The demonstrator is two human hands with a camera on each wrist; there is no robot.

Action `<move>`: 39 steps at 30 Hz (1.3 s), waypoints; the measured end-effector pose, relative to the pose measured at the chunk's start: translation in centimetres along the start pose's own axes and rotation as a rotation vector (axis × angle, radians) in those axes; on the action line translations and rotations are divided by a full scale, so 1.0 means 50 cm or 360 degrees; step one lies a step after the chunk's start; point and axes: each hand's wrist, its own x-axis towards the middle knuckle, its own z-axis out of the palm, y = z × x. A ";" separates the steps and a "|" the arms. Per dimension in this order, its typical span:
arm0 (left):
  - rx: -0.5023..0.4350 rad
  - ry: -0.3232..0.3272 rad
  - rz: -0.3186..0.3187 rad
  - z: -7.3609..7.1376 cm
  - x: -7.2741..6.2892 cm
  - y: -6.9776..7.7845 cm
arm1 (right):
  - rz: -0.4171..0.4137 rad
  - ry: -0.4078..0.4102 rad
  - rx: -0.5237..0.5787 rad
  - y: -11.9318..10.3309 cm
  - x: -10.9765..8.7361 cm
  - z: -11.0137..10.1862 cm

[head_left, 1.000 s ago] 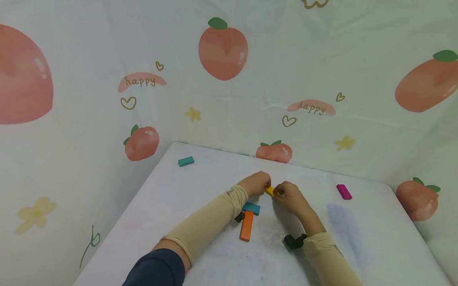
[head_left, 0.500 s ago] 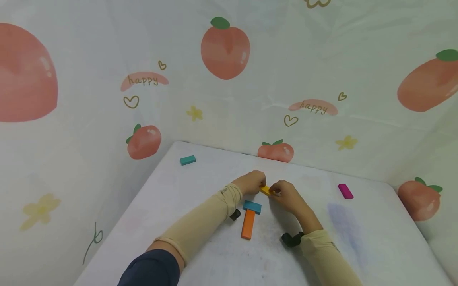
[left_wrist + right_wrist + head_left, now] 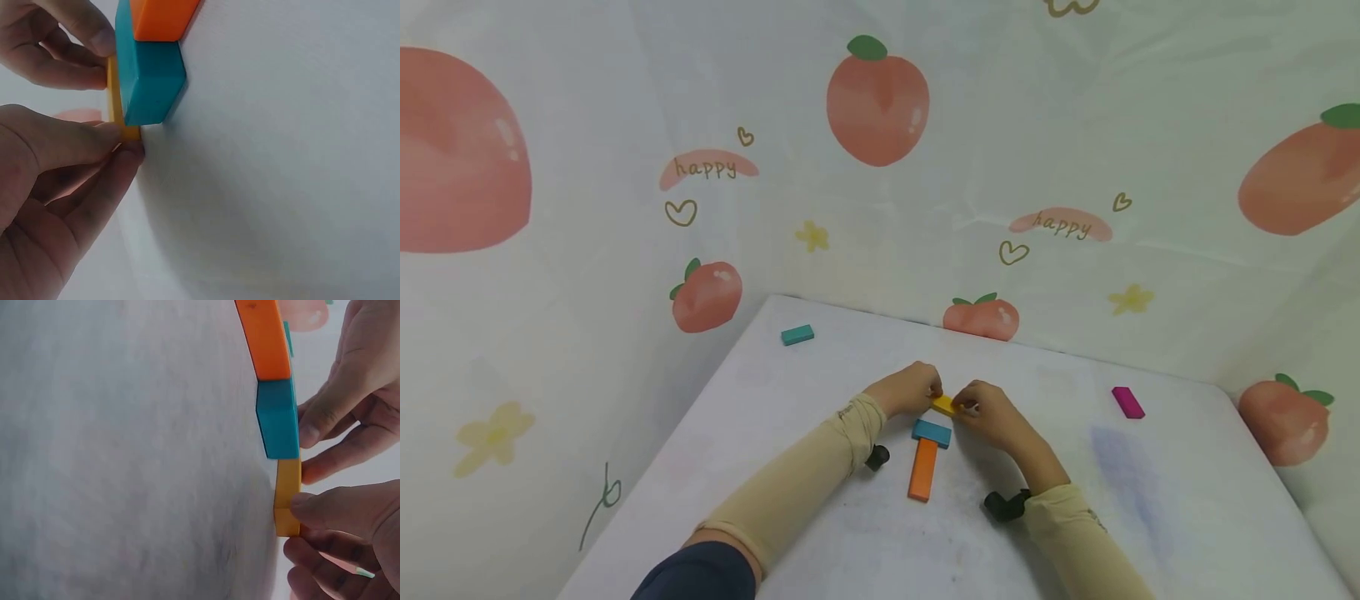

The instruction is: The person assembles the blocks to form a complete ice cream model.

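In the head view my left hand point(image 3: 910, 389) and right hand point(image 3: 996, 414) pinch opposite ends of a yellow block point(image 3: 943, 406). Just in front of it lies a blue block point(image 3: 932, 433), and an orange block point(image 3: 922, 471) meets the middle of its near side, making a T. The right wrist view has the right thumb and fingers on one end of the yellow block point(image 3: 288, 487), the left hand point(image 3: 359, 394) at the other. In the left wrist view the blue block point(image 3: 153, 84) hides much of the yellow one; whether they touch I cannot tell.
A teal block point(image 3: 797, 335) lies at the table's far left, a magenta block point(image 3: 1127, 402) at the right. Black devices point(image 3: 1006, 505) are worn at both wrists. A fruit-print cloth point(image 3: 880, 233) hangs behind the white table point(image 3: 850, 550).
Both hands have moved left with the yellow block, bringing it from the blue block's far right to nearly behind it. The blue and orange blocks stay put; the view shifts slightly.
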 end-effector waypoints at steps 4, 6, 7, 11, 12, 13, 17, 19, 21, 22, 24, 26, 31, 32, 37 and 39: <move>-0.0011 0.0008 -0.0005 0.000 -0.016 -0.002 | 0.0001 -0.0003 0.0010 -0.006 -0.001 0.005; -0.0023 0.0000 -0.0012 -0.001 -0.025 -0.001 | 0.0007 -0.0011 0.0011 -0.007 -0.002 0.008; -0.0029 -0.0001 -0.0019 -0.001 -0.029 -0.001 | 0.0015 -0.0014 0.0018 -0.008 -0.003 0.009; -0.0053 0.0001 -0.0038 0.002 -0.042 -0.002 | 0.0006 -0.0036 0.0017 -0.011 -0.009 0.012; -0.0063 0.0003 -0.0043 0.003 -0.044 -0.003 | 0.0001 -0.0041 0.0018 -0.012 -0.010 0.012; -0.0070 0.0006 -0.0047 0.004 -0.046 -0.003 | -0.0013 -0.0043 0.0013 -0.012 -0.011 0.013; -0.0080 0.0015 -0.0043 0.007 -0.053 -0.005 | -0.0047 -0.0040 0.0008 -0.014 -0.016 0.016; -0.0089 0.0014 -0.0044 0.008 -0.057 -0.005 | -0.0067 -0.0027 0.0011 -0.015 -0.018 0.017; -0.0095 0.0012 -0.0047 0.009 -0.060 -0.004 | -0.0074 -0.0018 0.0019 -0.016 -0.019 0.017; -0.0102 0.0011 -0.0052 0.010 -0.062 -0.004 | -0.0078 -0.0016 0.0021 -0.016 -0.019 0.017; -0.0107 0.0010 -0.0056 0.011 -0.064 -0.004 | -0.0081 -0.0015 0.0018 -0.016 -0.020 0.018; -0.0107 0.0013 -0.0060 0.012 -0.067 -0.004 | -0.0077 -0.0020 0.0018 -0.016 -0.021 0.019; -0.0111 0.0024 -0.0058 0.014 -0.074 -0.002 | -0.0052 -0.0028 0.0030 -0.021 -0.024 0.019; -0.0115 0.0025 -0.0060 0.014 -0.075 -0.001 | -0.0050 -0.0029 0.0028 -0.022 -0.024 0.019; -0.0153 0.0013 -0.0085 0.013 -0.080 0.005 | -0.0036 -0.0029 0.0012 -0.026 -0.026 0.021; -0.0151 0.0010 -0.0097 0.014 -0.081 0.006 | -0.0036 -0.0028 0.0011 -0.027 -0.027 0.022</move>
